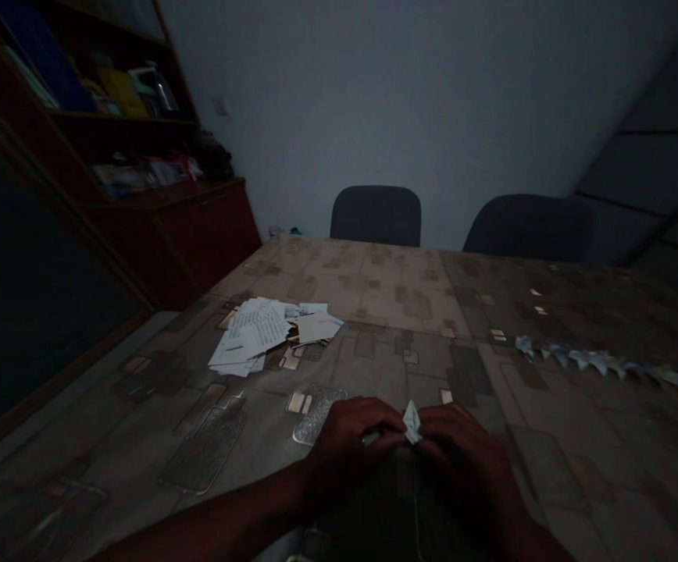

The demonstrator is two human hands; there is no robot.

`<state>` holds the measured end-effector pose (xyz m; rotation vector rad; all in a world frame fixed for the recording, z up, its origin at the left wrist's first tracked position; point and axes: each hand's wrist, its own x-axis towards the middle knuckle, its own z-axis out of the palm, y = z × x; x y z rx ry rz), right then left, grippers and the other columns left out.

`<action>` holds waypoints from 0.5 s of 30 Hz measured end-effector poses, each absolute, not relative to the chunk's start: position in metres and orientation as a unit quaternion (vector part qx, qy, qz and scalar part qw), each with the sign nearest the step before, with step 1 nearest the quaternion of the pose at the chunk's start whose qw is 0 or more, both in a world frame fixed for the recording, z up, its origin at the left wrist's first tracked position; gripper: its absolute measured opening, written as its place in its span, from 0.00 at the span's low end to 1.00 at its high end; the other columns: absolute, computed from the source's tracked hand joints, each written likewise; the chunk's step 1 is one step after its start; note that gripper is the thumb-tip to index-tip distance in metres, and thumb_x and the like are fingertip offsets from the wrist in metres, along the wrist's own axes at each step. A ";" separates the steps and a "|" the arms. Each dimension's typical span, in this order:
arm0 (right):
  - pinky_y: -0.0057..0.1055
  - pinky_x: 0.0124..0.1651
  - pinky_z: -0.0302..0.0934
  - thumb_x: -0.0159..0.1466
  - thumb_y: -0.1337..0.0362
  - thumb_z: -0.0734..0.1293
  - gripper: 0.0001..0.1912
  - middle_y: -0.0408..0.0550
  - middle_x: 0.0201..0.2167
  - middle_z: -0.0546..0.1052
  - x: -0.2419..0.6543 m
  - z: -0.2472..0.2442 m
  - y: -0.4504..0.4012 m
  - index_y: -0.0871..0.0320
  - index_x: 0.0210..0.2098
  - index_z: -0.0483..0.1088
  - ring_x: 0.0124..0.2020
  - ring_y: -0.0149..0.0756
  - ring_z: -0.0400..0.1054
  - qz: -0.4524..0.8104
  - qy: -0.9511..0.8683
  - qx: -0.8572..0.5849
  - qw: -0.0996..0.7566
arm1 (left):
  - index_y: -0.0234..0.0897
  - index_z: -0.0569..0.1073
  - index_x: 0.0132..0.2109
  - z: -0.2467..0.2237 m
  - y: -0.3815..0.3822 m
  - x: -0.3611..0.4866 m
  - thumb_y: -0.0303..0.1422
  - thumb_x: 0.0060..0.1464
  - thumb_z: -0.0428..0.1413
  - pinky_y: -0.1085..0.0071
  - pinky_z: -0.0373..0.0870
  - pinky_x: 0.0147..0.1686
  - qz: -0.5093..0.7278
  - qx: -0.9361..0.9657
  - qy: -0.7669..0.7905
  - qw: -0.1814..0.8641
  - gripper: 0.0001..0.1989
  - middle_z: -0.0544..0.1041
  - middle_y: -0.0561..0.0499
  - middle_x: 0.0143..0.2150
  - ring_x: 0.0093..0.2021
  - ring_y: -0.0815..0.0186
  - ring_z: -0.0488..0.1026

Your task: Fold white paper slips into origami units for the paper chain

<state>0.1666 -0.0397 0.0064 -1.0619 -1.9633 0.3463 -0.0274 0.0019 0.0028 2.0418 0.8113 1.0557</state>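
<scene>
Between the fingertips of my left hand [359, 433] and my right hand [468, 441] is a small folded piece of paper [412, 422], pale and pointed at the top. Both hands are closed in a pinch, one on each side of it, near the table's front edge. Ahead and to the left lies a loose pile of paper sheets [251, 336], some with writing on them. Over on the right rests a chain of folded paper pieces [602, 362], spiky along its length. The dim light hides the finer folds.
A patterned cloth covers the table [368, 273]. Two dark chairs stand beyond its far edge, one chair [376, 215] near the middle and another chair [526, 226] to the right. At the left, a wooden cabinet [198, 234] with shelves holds books and assorted items.
</scene>
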 end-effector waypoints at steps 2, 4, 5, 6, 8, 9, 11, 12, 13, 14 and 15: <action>0.36 0.37 0.67 0.62 0.72 0.66 0.10 0.45 0.34 0.79 0.165 0.005 -0.040 0.51 0.40 0.71 0.35 0.38 0.73 0.132 -0.781 -0.425 0.437 | 0.37 0.79 0.35 0.004 0.002 -0.026 0.30 0.54 0.60 0.71 0.71 0.36 0.407 0.786 0.312 0.346 0.03 0.81 0.50 0.31 0.32 0.67 0.77; 0.35 0.37 0.67 0.62 0.73 0.66 0.11 0.45 0.34 0.79 0.165 0.003 -0.039 0.51 0.40 0.70 0.35 0.37 0.73 0.133 -0.781 -0.424 0.440 | 0.38 0.80 0.36 0.004 0.001 -0.026 0.31 0.55 0.60 0.70 0.71 0.36 0.406 0.783 0.309 0.355 0.04 0.82 0.49 0.32 0.32 0.67 0.77; 0.34 0.36 0.67 0.62 0.74 0.66 0.11 0.45 0.34 0.78 0.165 0.003 -0.039 0.51 0.40 0.70 0.35 0.37 0.72 0.135 -0.781 -0.421 0.441 | 0.38 0.80 0.35 0.004 0.001 -0.026 0.32 0.55 0.60 0.70 0.71 0.36 0.406 0.780 0.308 0.362 0.04 0.81 0.49 0.32 0.32 0.67 0.77; 0.34 0.36 0.67 0.62 0.74 0.66 0.11 0.45 0.34 0.78 0.165 0.002 -0.039 0.52 0.40 0.70 0.35 0.36 0.72 0.137 -0.781 -0.419 0.442 | 0.38 0.80 0.35 0.003 0.002 -0.026 0.33 0.55 0.60 0.70 0.71 0.36 0.408 0.776 0.307 0.371 0.04 0.81 0.49 0.31 0.32 0.67 0.77; 0.34 0.37 0.67 0.61 0.74 0.65 0.11 0.45 0.34 0.78 0.166 0.002 -0.039 0.52 0.39 0.71 0.36 0.36 0.72 0.146 -0.779 -0.419 0.443 | 0.38 0.80 0.34 0.001 0.002 -0.027 0.33 0.53 0.61 0.70 0.71 0.35 0.415 0.766 0.300 0.389 0.04 0.81 0.49 0.31 0.31 0.66 0.77; 0.34 0.37 0.66 0.61 0.74 0.65 0.11 0.45 0.34 0.78 0.166 0.002 -0.040 0.52 0.39 0.71 0.36 0.36 0.72 0.154 -0.775 -0.421 0.445 | 0.38 0.80 0.33 0.001 0.002 -0.027 0.33 0.53 0.62 0.70 0.71 0.35 0.420 0.760 0.295 0.398 0.04 0.81 0.49 0.30 0.31 0.66 0.77; 0.33 0.37 0.66 0.62 0.73 0.65 0.09 0.44 0.33 0.78 0.165 0.004 -0.040 0.52 0.37 0.72 0.35 0.36 0.72 0.184 -0.760 -0.432 0.449 | 0.37 0.79 0.32 0.001 0.002 -0.027 0.31 0.52 0.62 0.71 0.71 0.34 0.429 0.745 0.291 0.420 0.03 0.81 0.49 0.29 0.31 0.67 0.77; 0.33 0.37 0.66 0.62 0.72 0.66 0.07 0.44 0.32 0.77 0.165 0.005 -0.040 0.53 0.35 0.72 0.35 0.36 0.72 0.205 -0.748 -0.443 0.451 | 0.36 0.79 0.31 0.002 0.002 -0.026 0.30 0.51 0.62 0.71 0.70 0.34 0.430 0.735 0.295 0.434 0.03 0.80 0.49 0.29 0.31 0.67 0.76; 0.32 0.36 0.66 0.61 0.71 0.66 0.06 0.44 0.31 0.77 0.164 0.005 -0.041 0.53 0.33 0.72 0.34 0.35 0.72 0.229 -0.732 -0.456 0.451 | 0.36 0.79 0.30 0.003 0.002 -0.026 0.30 0.51 0.62 0.71 0.70 0.34 0.429 0.722 0.304 0.448 0.03 0.80 0.49 0.28 0.30 0.67 0.76; 0.31 0.36 0.65 0.61 0.69 0.67 0.05 0.44 0.31 0.77 0.163 0.005 -0.041 0.53 0.32 0.72 0.33 0.35 0.72 0.255 -0.714 -0.470 0.452 | 0.35 0.78 0.29 0.005 0.001 -0.025 0.29 0.50 0.62 0.71 0.70 0.34 0.427 0.707 0.319 0.464 0.04 0.79 0.49 0.28 0.30 0.67 0.75; 0.31 0.36 0.65 0.61 0.69 0.67 0.04 0.44 0.30 0.77 0.162 0.004 -0.041 0.54 0.30 0.71 0.33 0.35 0.72 0.281 -0.695 -0.483 0.453 | 0.35 0.78 0.28 0.007 0.000 -0.024 0.28 0.49 0.62 0.71 0.69 0.34 0.422 0.691 0.338 0.480 0.04 0.79 0.49 0.27 0.30 0.66 0.75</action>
